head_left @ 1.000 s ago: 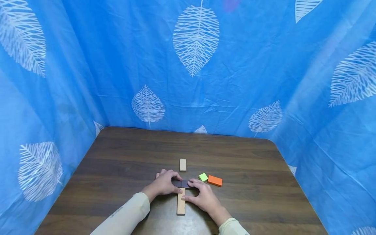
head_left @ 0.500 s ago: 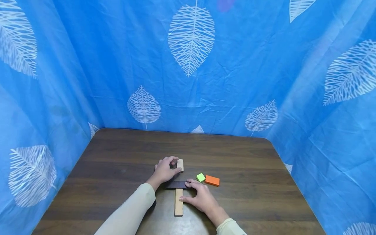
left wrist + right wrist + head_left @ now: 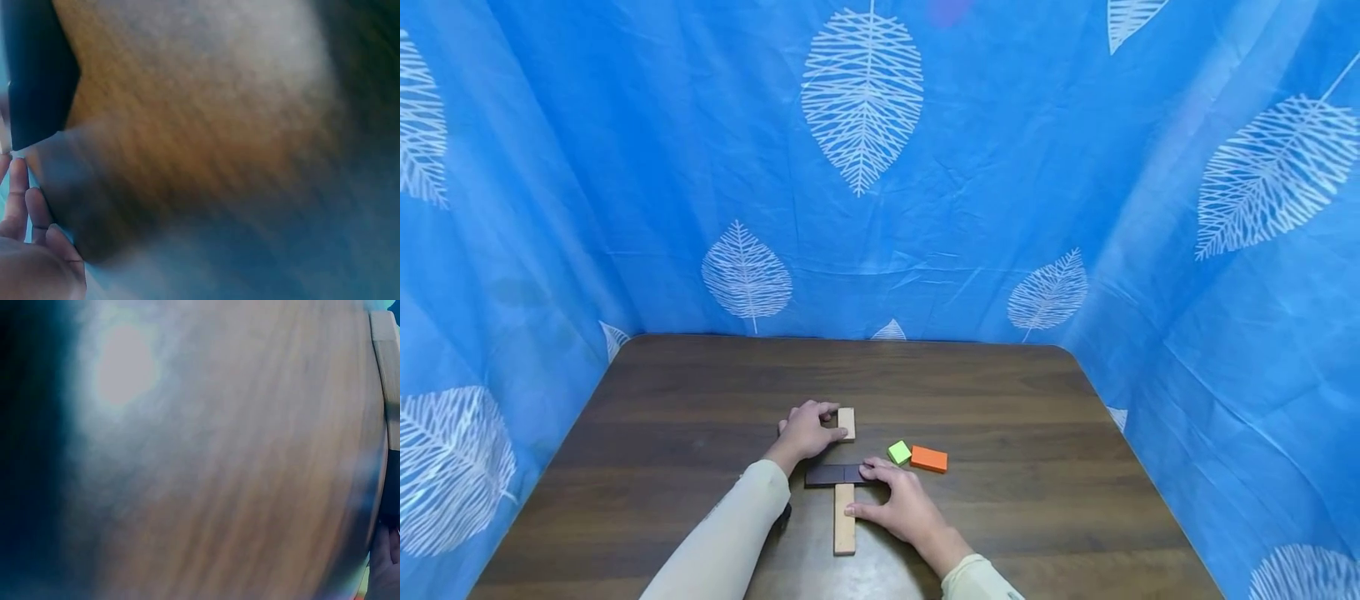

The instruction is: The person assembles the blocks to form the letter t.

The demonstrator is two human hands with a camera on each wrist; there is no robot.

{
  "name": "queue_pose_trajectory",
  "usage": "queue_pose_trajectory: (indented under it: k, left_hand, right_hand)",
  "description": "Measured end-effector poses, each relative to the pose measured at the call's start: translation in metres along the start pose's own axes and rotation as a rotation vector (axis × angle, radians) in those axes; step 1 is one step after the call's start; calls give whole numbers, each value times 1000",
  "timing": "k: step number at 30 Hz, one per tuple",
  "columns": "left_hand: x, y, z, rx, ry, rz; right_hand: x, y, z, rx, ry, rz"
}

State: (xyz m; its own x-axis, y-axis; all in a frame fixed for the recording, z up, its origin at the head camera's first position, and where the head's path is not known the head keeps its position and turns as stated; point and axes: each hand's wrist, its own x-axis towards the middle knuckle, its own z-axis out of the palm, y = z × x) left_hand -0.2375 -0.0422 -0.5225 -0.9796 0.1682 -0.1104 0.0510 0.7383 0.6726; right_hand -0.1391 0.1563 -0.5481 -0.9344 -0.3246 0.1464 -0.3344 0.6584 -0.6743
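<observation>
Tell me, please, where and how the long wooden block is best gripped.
Pinch the long wooden block by its near half's long sides, probably from above: it lies flat, its far end against the black blocks, with the right hand at its far half.

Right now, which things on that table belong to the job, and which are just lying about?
Seemingly in the job:
short pale block, touched by the left grip
dark bar and long pale block, touched by the right grip

Apparently just lying about:
green block, untouched
orange block, untouched
</observation>
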Motion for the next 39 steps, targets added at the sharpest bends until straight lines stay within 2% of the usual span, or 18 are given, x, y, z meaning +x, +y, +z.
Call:
queue_pose_trajectory:
  k: [3,8,12,17,26,33,39]
  left_hand:
    - [-1,-3,0,-53,13,8]
    - [-4,-4,0,-212,28,30]
    - [-7,-5,-2,-255,43,28]
    - [-12,-7,-5,-257,51,13]
    - [-22,-5,-8,-210,-15,-9]
    - [-24,-4,-4,-167,-29,12]
    - [-25,0,-5,-136,-48,16]
  right_hand:
    - [1,-1,2,7,10,-21]
    - [1,0,3,16,19,-23]
    - [1,1,4,24,14,-6]
    - [1,1,5,34,9,6]
    - [1,0,4,23,17,3]
    - [1,0,4,18,22,-6]
    - [1,-1,3,34,4,28]
